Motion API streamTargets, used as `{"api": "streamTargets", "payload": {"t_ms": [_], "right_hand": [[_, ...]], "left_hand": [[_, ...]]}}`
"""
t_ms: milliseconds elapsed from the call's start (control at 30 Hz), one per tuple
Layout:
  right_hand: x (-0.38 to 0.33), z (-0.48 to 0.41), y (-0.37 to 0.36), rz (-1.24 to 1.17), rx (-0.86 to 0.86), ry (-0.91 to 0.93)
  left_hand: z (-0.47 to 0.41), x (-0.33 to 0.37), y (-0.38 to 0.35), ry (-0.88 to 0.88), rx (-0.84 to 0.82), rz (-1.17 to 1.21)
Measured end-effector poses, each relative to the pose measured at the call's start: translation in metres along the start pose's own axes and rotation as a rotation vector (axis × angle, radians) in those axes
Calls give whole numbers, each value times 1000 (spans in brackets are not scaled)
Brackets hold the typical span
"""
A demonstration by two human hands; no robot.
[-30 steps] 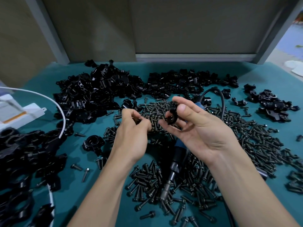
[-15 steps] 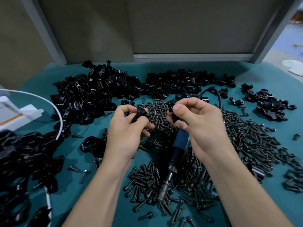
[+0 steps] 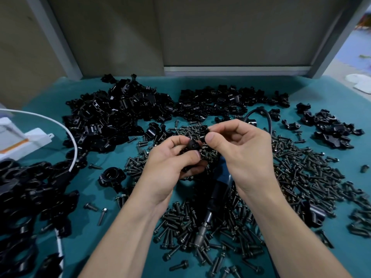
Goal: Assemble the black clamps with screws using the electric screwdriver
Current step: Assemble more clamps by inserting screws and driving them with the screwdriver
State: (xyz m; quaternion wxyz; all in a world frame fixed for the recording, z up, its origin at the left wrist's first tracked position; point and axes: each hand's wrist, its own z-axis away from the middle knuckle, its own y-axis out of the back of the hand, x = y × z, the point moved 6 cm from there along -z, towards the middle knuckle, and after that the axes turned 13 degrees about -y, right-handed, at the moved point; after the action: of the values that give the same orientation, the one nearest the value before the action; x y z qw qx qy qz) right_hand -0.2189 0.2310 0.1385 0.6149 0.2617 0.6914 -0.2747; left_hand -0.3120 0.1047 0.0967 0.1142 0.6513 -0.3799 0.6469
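My left hand [image 3: 170, 163] grips a black clamp half [image 3: 193, 145] between thumb and fingers above the table's middle. My right hand [image 3: 239, 149] pinches a second black clamp half [image 3: 203, 133] just above and to the right of it; the two pieces nearly touch. The electric screwdriver [image 3: 215, 194], blue and black with a metal bit tip, lies on the screws below my hands, partly hidden by my right wrist. Dark screws [image 3: 301, 173] are spread thickly around it.
Heaps of black clamp parts [image 3: 116, 113] cover the back and left [image 3: 26, 193] of the teal table [image 3: 84, 221], with a smaller heap [image 3: 329, 129] at right. One assembled clamp [image 3: 111, 176] sits left of my hands. A white box [image 3: 22, 141] and white cable [image 3: 66, 133] lie far left.
Both hands have drawn closer together, bringing the two clamp halves from apart to almost touching. The view has shifted slightly.
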Motion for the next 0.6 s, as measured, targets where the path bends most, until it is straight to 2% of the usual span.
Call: {"api": "streamTargets", "payload": {"t_ms": [167,400,600], "right_hand": [[4,-1,-1,9,-22,-14],[4,-1,-1,2,-56,-26],[10,-1,-1,-19,-15,-64]], "left_hand": [[0,-2,5,45,31,35],[2,-5,1,133,-31,162],[1,-5,1,99,-51,197]]}}
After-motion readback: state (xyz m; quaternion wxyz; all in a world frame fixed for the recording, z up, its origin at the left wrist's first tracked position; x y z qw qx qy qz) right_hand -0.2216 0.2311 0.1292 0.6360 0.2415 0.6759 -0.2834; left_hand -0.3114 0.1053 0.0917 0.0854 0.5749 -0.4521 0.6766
